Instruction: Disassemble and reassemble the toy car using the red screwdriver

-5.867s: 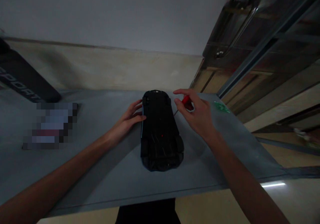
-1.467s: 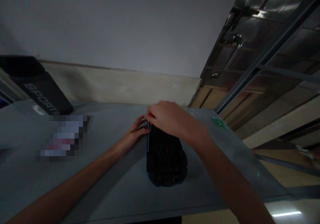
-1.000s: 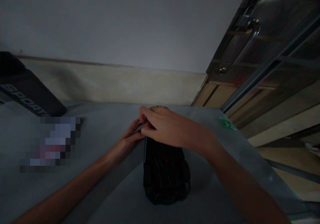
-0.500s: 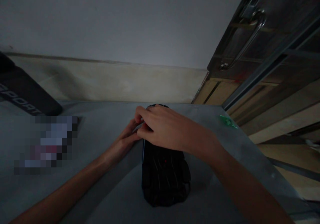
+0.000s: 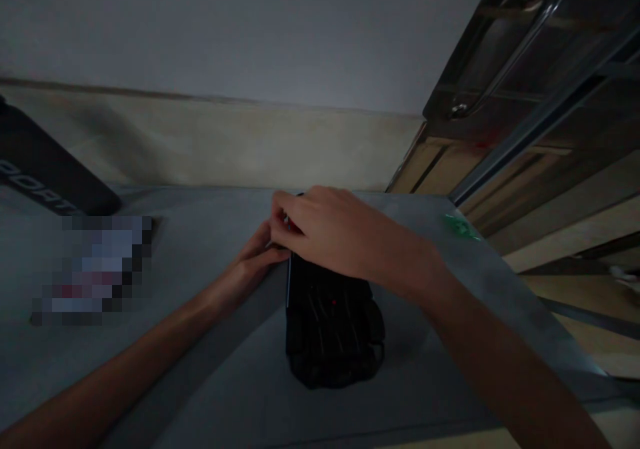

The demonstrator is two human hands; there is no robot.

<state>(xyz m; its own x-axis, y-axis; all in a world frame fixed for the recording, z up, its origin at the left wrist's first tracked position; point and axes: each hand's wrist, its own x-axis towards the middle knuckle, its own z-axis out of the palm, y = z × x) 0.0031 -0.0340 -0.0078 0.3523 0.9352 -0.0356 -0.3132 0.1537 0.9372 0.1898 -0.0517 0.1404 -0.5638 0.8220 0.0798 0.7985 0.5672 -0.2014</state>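
A black toy car (image 5: 333, 329) lies on the grey tabletop, its near end toward me and a small red dot on the face turned up. Across its far part reaches my right hand (image 5: 335, 225), thumb and forefinger pinched together at the car's far left edge. A bit of red shows between those fingers, too small to name. My left hand (image 5: 257, 252) touches the car's left side just below the pinch, its fingers bent against it. The far end of the car is mostly hidden behind my right hand.
On the left stand a dark bottle (image 5: 55, 162) with white lettering and a blurred-out flat item (image 5: 95, 265). A crumpled green wrapper (image 5: 461, 226) lies near the table's right edge. Behind is a wall (image 5: 250, 142); at the right, a metal door handle (image 5: 515, 49).
The view has tilted down slightly, so the table and car sit higher in the picture. My right hand's fingers have turned a little at the car's edge; both hands stay at the car.
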